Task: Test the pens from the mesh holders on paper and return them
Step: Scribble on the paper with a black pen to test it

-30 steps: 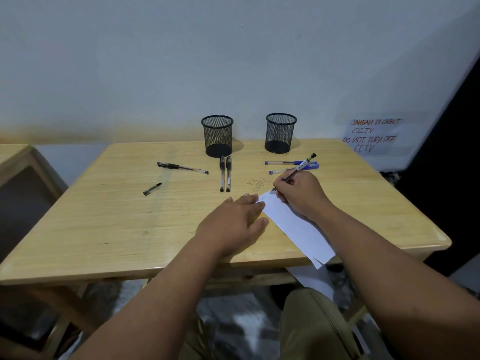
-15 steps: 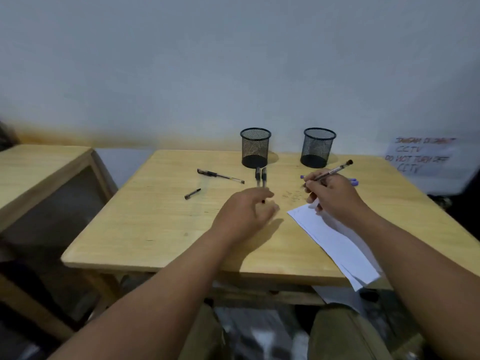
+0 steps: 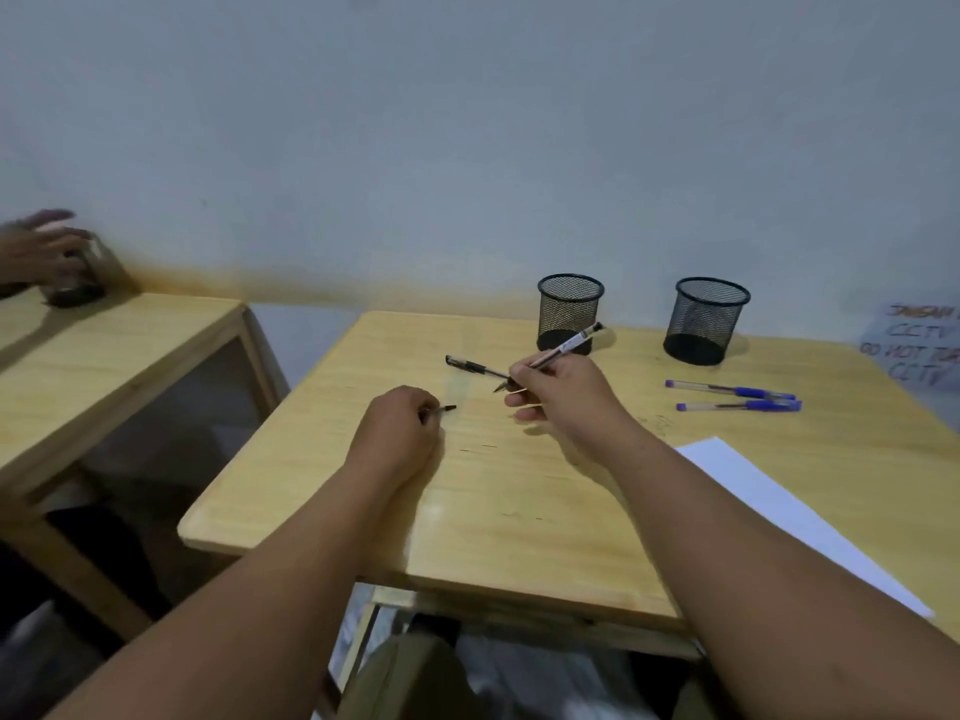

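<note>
holders: two mesh holders (image 3: 570, 312) (image 3: 705, 319) are sitting upper right of centre on the table (image 3: 519, 491)
loose pens: two pens (image 3: 730, 390) (image 3: 740, 405) are lying right, below the holders
paper (image 3: 769, 498): lying lower right
second table (image 3: 104, 366): standing far left

Pen (image 3: 567, 347) in right hand (image 3: 561, 392)

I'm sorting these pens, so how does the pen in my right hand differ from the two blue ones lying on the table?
The pen in the right hand has black trim and is held tilted above the table; the blue pens have blue grips and lie flat, side by side. The held pen shows a bare tip; the blue pens look capped. All have clear barrels.
</note>
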